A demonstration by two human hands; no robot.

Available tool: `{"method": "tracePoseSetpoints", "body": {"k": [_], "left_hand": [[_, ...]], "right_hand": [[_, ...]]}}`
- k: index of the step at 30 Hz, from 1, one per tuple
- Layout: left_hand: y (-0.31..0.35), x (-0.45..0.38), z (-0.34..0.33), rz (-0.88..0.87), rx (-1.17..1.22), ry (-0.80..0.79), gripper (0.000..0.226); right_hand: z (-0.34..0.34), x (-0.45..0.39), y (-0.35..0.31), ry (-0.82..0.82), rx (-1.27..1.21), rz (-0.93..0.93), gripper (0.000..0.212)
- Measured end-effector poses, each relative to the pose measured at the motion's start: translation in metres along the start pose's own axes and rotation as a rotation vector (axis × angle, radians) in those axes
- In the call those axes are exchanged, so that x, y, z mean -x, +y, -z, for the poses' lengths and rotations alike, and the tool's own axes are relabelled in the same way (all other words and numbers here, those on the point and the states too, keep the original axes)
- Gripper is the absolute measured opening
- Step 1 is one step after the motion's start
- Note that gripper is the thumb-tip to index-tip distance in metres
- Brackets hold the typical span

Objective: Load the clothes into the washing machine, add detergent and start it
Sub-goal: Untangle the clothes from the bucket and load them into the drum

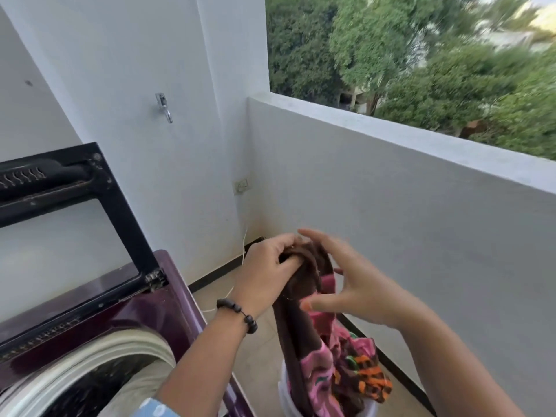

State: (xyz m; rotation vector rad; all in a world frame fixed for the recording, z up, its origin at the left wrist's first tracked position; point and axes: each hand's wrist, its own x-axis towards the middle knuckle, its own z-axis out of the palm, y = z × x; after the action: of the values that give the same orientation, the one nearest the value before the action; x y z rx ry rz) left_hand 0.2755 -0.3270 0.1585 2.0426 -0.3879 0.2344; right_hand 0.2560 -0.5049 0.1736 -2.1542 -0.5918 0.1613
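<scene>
A purple top-loading washing machine (156, 314) stands at the lower left with its black-framed lid (120, 212) raised, and its drum opening (99, 383) shows below. My left hand (270, 272) grips the top of a brown, pink and orange patterned garment (313, 335). The cloth hangs down into a white bucket (288, 398) on the floor to the right of the machine. My right hand (346, 281) hovers beside the cloth with fingers spread, its thumb near the pink part. Whether it touches the fabric is unclear.
A low white balcony wall (391, 206) runs along the right, with trees beyond it. A white wall behind the machine carries a metal tap (164, 106) and a power socket (242, 186), from which a thin cord hangs. The tiled floor (255, 341) lies between the machine and the balcony wall.
</scene>
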Motion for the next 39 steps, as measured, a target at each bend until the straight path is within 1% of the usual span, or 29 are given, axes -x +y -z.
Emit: {"method": "tracePoseSetpoints", "body": {"k": [1, 3, 4, 5, 6, 8, 10, 12, 14, 16, 19, 21, 22, 24, 26, 27, 28, 29, 31, 33, 35, 36, 37, 38, 39], "left_hand": [[-0.002, 0.0, 0.003, -0.004, 0.017, 0.007, 0.023], [-0.006, 0.003, 0.007, 0.016, 0.137, -0.002, 0.018], [-0.008, 0.004, 0.009, 0.04, 0.233, -0.032, 0.021], [-0.011, 0.006, 0.01, 0.073, 0.346, -0.084, 0.026], [-0.013, 0.008, 0.011, 0.116, 0.475, -0.148, 0.029], [-0.019, 0.015, 0.011, 0.158, 0.65, -0.265, 0.026], [-0.025, 0.024, 0.005, 0.16, 0.672, -0.318, 0.026], [-0.034, 0.032, -0.004, 0.201, 0.693, -0.325, 0.026], [-0.045, 0.039, -0.014, 0.241, 0.676, -0.327, 0.024], [-0.057, 0.044, -0.023, 0.276, 0.639, -0.346, 0.028], [-0.082, 0.05, -0.036, 0.359, 0.53, -0.384, 0.046], [-0.101, 0.057, -0.04, 0.387, 0.431, -0.419, 0.054], [-0.11, 0.06, -0.041, 0.391, 0.404, -0.431, 0.052], [-0.124, 0.065, -0.035, 0.409, 0.416, -0.405, 0.041], [-0.127, 0.06, -0.025, 0.402, 0.453, -0.31, 0.028], [-0.122, 0.054, -0.02, 0.396, 0.496, -0.247, 0.02], [-0.112, 0.045, -0.014, 0.392, 0.565, -0.189, 0.016], [-0.099, 0.036, -0.009, 0.369, 0.618, -0.141, 0.018], [-0.068, 0.017, 0.0, 0.267, 0.651, -0.088, 0.022], [-0.036, 0.001, 0.004, 0.155, 0.659, -0.087, 0.018], [-0.013, -0.008, 0.004, 0.09, 0.646, -0.153, 0.012], [-0.004, -0.011, 0.003, 0.066, 0.628, -0.183, 0.011], [0.002, -0.012, 0.003, 0.039, 0.599, -0.195, 0.011], [0.006, -0.011, 0.002, 0.017, 0.578, -0.198, 0.013], [0.007, -0.011, 0.002, -0.003, 0.565, -0.195, 0.015]], "right_hand": [[-0.01, -0.001, -0.001, 0.05, 0.001, 0.023, 0.077], [-0.018, -0.003, -0.002, 0.186, -0.088, 0.026, 0.041], [-0.018, -0.003, -0.003, 0.23, -0.116, 0.007, 0.024], [-0.017, -0.002, -0.004, 0.25, -0.132, -0.005, 0.013], [-0.016, -0.001, -0.007, 0.263, -0.153, -0.001, 0.011], [-0.014, 0.001, -0.014, 0.318, -0.198, 0.024, 0.025], [-0.013, 0.001, -0.025, 0.378, -0.246, 0.06, 0.03], [-0.01, -0.001, -0.034, 0.429, -0.279, 0.086, 0.028], [-0.002, -0.003, -0.04, 0.476, -0.315, 0.114, 0.025], [0.008, -0.005, -0.048, 0.513, -0.359, 0.137, 0.022], [0.025, -0.01, -0.06, 0.579, -0.414, 0.17, 0.019], [0.039, -0.011, -0.068, 0.668, -0.555, 0.166, 0.026], [0.047, -0.01, -0.07, 0.737, -0.658, 0.157, 0.03], [0.066, -0.006, -0.072, 0.882, -0.826, 0.181, 0.028], [0.079, -0.001, -0.066, 0.975, -0.902, 0.211, 0.022], [0.08, 0.001, -0.061, 0.994, -0.924, 0.207, 0.022], [0.079, 0.0, -0.054, 0.998, -0.933, 0.189, 0.021], [0.073, -0.002, -0.047, 0.987, -0.915, 0.159, 0.021], [0.051, -0.006, -0.035, 0.921, -0.815, 0.086, 0.021], [0.021, -0.007, -0.032, 0.767, -0.687, 0.057, 0.02], [-0.008, -0.005, -0.028, 0.515, -0.591, 0.048, 0.012], [-0.019, -0.002, -0.023, 0.394, -0.584, 0.016, 0.019], [-0.026, 0.001, -0.019, 0.297, -0.598, -0.035, 0.032], [-0.029, 0.003, -0.013, 0.241, -0.598, -0.087, 0.041], [-0.029, 0.004, -0.01, 0.241, -0.578, -0.121, 0.043]]}}
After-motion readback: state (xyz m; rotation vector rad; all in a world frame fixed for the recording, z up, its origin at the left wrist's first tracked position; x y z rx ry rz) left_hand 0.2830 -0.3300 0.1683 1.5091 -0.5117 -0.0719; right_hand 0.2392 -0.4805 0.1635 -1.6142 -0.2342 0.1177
